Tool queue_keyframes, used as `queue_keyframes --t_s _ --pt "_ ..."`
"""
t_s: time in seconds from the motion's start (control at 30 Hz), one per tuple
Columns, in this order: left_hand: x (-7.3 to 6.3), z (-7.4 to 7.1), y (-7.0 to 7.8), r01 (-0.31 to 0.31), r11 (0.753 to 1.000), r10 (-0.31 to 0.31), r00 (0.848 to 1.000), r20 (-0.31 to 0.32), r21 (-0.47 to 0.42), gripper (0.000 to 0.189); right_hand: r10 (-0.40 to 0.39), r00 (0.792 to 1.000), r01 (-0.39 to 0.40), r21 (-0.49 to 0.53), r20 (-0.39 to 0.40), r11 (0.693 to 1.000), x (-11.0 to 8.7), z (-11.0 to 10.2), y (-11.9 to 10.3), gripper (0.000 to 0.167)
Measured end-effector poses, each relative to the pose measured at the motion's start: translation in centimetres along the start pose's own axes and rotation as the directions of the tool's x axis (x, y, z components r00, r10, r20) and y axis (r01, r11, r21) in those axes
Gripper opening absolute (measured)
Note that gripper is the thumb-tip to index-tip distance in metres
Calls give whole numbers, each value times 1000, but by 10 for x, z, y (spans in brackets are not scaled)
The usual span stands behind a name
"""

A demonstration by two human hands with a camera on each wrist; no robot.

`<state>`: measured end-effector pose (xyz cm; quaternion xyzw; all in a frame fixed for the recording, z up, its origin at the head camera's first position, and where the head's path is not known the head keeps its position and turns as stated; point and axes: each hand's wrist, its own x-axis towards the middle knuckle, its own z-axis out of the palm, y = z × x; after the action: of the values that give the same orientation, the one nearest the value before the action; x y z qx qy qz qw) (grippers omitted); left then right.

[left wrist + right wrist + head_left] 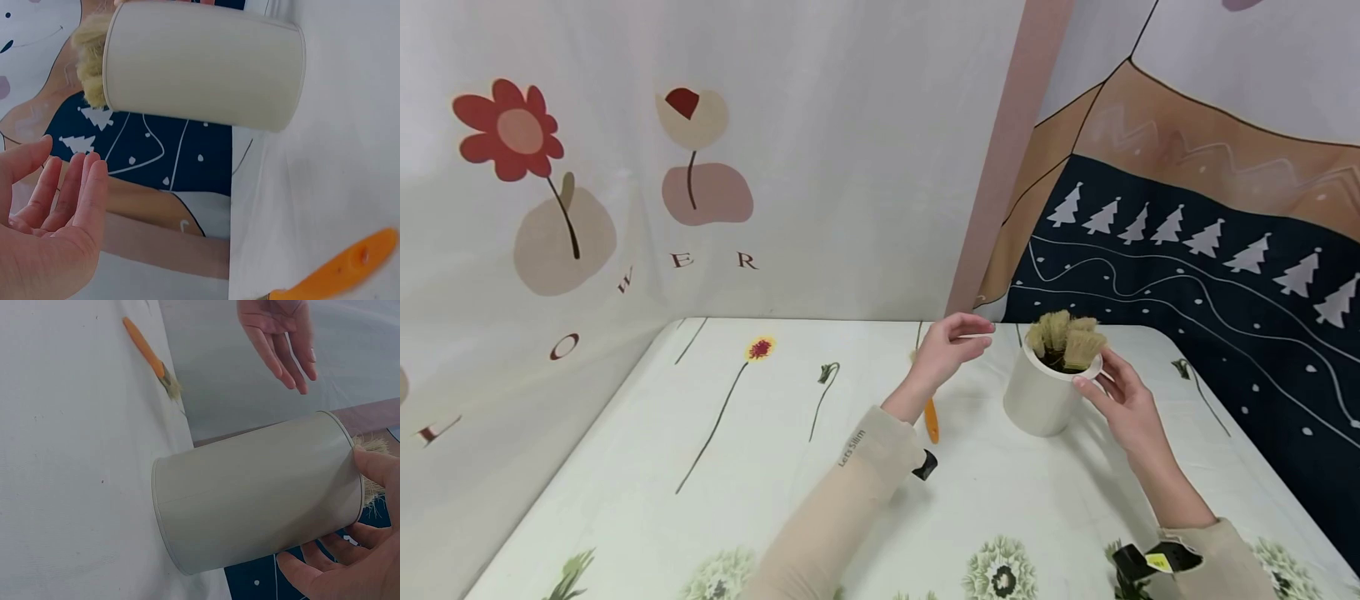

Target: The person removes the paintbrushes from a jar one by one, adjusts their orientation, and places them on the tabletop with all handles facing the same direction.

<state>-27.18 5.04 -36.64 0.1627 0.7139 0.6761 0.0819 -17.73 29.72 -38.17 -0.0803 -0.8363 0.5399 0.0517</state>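
A cream container stands upright near the far edge of the bench, pale bristles rising above its rim. The right hand grips it near the top. Leftward, an orange-handled brush lies near the left hand, whose relaxed fingers hold nothing.

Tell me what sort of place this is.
Probably a staged indoor tabletop workspace: printed fabric backdrops hang behind a flower-print table with an orange-handled brush lying on it, and bristles poke from a white container.
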Motion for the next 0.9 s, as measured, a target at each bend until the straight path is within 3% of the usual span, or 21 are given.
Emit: queue_keyframes --t_s 0.9 --pt "-5 38 16 -37 998 32 995 91 51 29 -9 1000 9 17 6 1000 1 0 2 81"
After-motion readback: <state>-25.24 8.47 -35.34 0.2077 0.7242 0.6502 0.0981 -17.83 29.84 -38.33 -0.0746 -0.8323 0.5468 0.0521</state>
